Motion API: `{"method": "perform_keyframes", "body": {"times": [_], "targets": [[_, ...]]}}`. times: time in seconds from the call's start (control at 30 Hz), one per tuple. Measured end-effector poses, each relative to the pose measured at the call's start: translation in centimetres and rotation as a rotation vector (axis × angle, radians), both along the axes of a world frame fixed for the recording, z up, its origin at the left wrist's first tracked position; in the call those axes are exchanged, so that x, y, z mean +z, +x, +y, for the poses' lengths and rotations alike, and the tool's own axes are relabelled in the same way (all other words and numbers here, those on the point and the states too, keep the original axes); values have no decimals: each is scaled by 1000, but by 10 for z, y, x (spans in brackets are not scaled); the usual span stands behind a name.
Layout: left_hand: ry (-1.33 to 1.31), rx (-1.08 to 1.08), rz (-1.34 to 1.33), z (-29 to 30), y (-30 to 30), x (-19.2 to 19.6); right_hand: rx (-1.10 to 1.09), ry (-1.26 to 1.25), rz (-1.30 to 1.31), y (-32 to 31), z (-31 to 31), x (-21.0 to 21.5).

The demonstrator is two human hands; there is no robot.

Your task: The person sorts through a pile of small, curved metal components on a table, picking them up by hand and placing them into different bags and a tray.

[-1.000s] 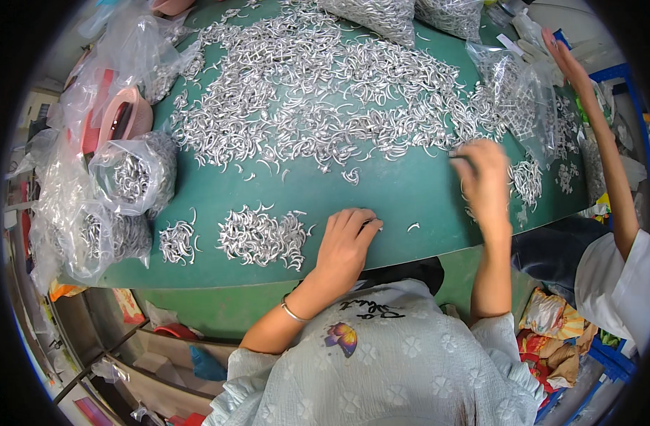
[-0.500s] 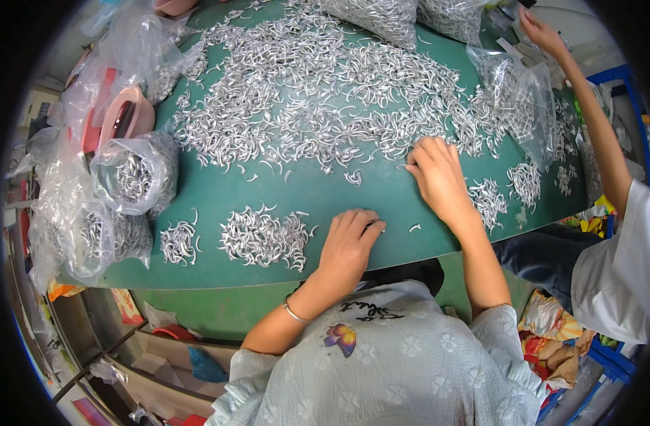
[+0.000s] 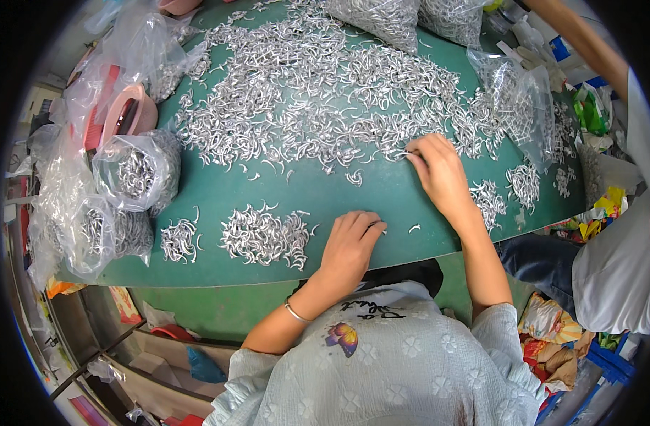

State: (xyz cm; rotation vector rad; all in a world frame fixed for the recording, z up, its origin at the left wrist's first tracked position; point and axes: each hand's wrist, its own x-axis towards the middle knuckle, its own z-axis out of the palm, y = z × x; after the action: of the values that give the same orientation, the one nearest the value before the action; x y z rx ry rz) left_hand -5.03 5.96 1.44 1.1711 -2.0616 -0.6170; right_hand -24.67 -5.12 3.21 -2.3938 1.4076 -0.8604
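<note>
A wide spread of small curved silver metal parts (image 3: 318,99) covers the far half of the green table (image 3: 382,199). My right hand (image 3: 438,174) rests at the near edge of that spread, fingertips pinching at parts there. My left hand (image 3: 350,245) lies on the table near its front edge, fingers curled, just right of a small sorted pile of the parts (image 3: 261,238). A smaller pile (image 3: 179,240) sits further left. Whether either hand holds a part is hidden by the fingers.
Clear plastic bags filled with parts (image 3: 137,170) stand at the left edge and at the back (image 3: 382,18). A pink tape roll (image 3: 130,117) lies at the left. Another person (image 3: 616,234) sits at the right, with small piles (image 3: 524,184) near them.
My right hand has swept leftward from the right side of the table to the middle front of the spread. My left hand stays by the sorted pile.
</note>
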Motion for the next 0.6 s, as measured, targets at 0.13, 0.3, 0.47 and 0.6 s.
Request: {"method": "perform_keyframes", "body": {"times": [0.13, 0.3, 0.47, 0.6], "targets": [[9, 5, 5, 1, 0, -2, 51, -94, 334, 7, -8, -3], [13, 4, 2, 1, 2, 0, 68, -142, 574, 10, -12, 9], [7, 8, 1, 1, 1, -1, 140, -150, 664, 8, -17, 10], [0, 17, 3, 2, 2, -3, 204, -83, 613, 6, -22, 17]]}}
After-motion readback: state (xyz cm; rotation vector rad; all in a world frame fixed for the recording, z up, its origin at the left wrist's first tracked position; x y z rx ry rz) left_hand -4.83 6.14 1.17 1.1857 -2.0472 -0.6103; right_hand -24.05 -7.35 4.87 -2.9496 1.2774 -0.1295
